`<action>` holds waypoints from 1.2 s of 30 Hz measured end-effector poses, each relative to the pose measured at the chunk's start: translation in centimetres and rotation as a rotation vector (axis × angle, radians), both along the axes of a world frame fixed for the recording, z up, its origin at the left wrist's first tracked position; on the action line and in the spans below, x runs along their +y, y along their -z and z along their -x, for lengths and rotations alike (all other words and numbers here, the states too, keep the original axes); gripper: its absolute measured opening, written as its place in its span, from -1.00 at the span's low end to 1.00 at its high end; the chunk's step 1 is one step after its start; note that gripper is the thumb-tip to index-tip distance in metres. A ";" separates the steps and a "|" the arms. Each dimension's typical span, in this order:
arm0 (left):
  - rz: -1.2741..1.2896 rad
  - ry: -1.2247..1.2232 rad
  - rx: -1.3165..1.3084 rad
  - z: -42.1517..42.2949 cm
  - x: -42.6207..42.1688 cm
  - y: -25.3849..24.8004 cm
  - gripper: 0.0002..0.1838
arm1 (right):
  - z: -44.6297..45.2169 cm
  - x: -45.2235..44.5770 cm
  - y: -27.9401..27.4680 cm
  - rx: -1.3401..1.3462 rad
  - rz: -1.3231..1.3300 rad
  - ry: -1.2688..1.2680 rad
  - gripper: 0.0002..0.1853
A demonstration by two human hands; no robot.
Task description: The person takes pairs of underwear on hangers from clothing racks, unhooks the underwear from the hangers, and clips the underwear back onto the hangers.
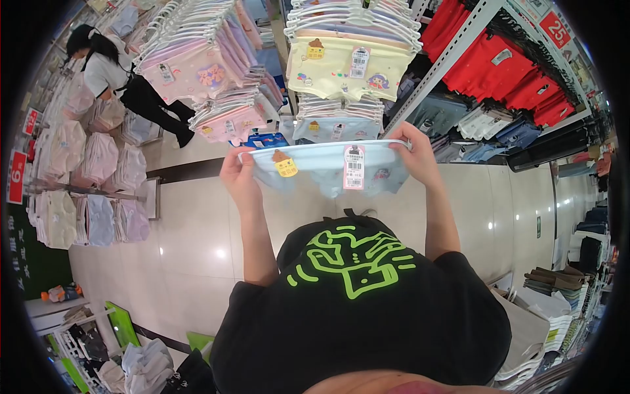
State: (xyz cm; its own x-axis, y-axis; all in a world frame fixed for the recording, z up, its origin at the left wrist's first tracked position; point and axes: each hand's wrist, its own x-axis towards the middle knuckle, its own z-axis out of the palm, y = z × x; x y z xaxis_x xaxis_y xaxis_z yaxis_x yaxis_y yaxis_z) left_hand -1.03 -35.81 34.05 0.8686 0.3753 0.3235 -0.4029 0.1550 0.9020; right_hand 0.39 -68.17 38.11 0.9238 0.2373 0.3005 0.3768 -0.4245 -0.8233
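Note:
Light blue children's underpants (pixel 315 172) are stretched sideways between my two hands, in front of my chest. A white and pink price tag (pixel 354 167) and a yellow label (pixel 285 164) hang on their front. My left hand (pixel 241 172) pinches the waistband at its left end. At the right end, the fingers of my right hand (pixel 415 152) are closed on the waistband. Just beyond them hang yellow underpants (pixel 351 65) on white hangers, with light blue ones (pixel 338 129) on a lower row.
Pink underpants (pixel 197 75) hang on a rack ahead to the left. Red garments (pixel 505 72) fill a metal-framed rack (pixel 446 59) on the right. Another person (pixel 115 79) in a white top stands at the far left, beside more hanging underwear (pixel 102 157). Tiled floor (pixel 190 223) lies around me.

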 end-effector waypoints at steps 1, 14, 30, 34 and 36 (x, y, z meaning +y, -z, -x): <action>0.000 0.000 0.000 0.3 -0.2 0.0 -0.88 | 0.2 0.2 -0.7 0.000 0.000 0.000 -0.87; -0.450 0.580 -0.069 2.6 1.5 -0.3 -0.87 | 1.5 3.7 -3.3 -0.102 0.108 -0.139 -0.84; -0.297 0.877 0.193 2.8 -7.3 -1.4 -0.88 | 2.1 8.3 -4.3 -0.344 0.039 -0.007 -0.66; -0.178 0.613 0.183 3.2 -8.8 -1.4 -0.88 | 3.9 9.2 -1.9 -0.377 -0.065 0.344 -0.77; -0.302 0.496 0.234 3.3 -9.2 -0.8 -0.84 | 5.0 9.8 -1.7 0.021 -0.235 0.236 -0.80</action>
